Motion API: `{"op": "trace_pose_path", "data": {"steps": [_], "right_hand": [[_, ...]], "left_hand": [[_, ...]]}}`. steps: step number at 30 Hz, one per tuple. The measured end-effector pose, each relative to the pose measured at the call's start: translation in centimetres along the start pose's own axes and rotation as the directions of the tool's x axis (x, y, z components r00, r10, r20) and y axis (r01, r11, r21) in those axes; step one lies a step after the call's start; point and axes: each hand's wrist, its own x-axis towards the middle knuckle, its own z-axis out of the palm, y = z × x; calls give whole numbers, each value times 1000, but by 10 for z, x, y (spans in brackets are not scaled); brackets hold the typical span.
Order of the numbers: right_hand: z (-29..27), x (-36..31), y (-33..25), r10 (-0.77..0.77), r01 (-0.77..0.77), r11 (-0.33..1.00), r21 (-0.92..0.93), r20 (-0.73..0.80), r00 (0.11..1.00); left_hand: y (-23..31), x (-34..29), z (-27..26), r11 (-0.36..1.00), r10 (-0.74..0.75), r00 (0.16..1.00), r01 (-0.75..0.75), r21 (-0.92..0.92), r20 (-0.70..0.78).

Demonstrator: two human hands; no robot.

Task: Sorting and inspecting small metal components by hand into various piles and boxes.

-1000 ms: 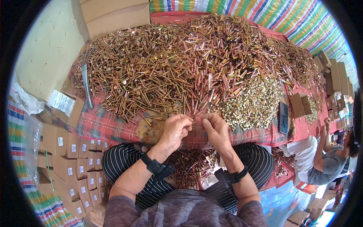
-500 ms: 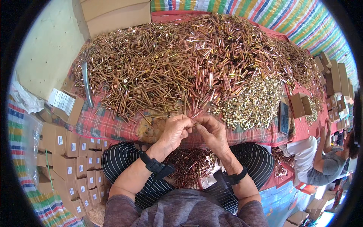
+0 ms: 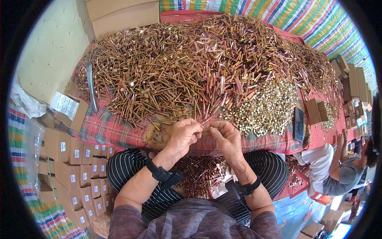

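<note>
Over the near edge of the cloth-covered surface, my left hand [image 3: 184, 136] is closed, its thumb and fingers pinching one end of a thin golden metal piece [image 3: 205, 130]. My right hand [image 3: 227, 139] is closed in a pinch at the other end of that piece. Fingertips hide most of it, so its exact kind does not show. Just beyond my hands lies a large heap of golden bolts [image 3: 151, 85] at the left. It runs into copper-coloured metal tubes [image 3: 223, 81] in the middle. Small shiny golden nuts [image 3: 264, 109] are piled at the right.
A curved metal bar [image 3: 91, 87] stands at the heap's left end. A dark flat object [image 3: 298, 124] and an open carton [image 3: 316, 110] lie right of the nuts. Many stacked cartons [image 3: 71, 159] are at lower left. More tubes [image 3: 203, 175] lie between my knees. Another person [image 3: 342, 171] sits at right.
My right hand has shifted slightly right, and its thumb has moved up. A small gap has opened between my fingertips, where the golden piece shows. My left hand has barely moved.
</note>
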Motion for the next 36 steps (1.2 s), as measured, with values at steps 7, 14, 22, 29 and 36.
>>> {"op": "trace_pose_path", "data": {"steps": [7,14,22,29,36], "right_hand": [[2,-5,-4,-40,42,999,-31,73,997],[2,-5,-3,22,-16,995,-94,62,998],[-2,-5,-19,-88,217,736,-641,228,970],[3,-9,-6,-30,72,942,-327,132,991],[5,-9,-5,43,-1,932,-362,109,993]], "left_hand": [[-2,1,-2,1000,-12,1000,12,25,14],[-3,0,-2,999,6,1000,-7,42,15],[-9,1,-9,955,126,986,-151,255,111],[-5,-5,-6,985,24,997,-36,169,76],[-8,-6,-10,983,17,997,-30,182,73]]}}
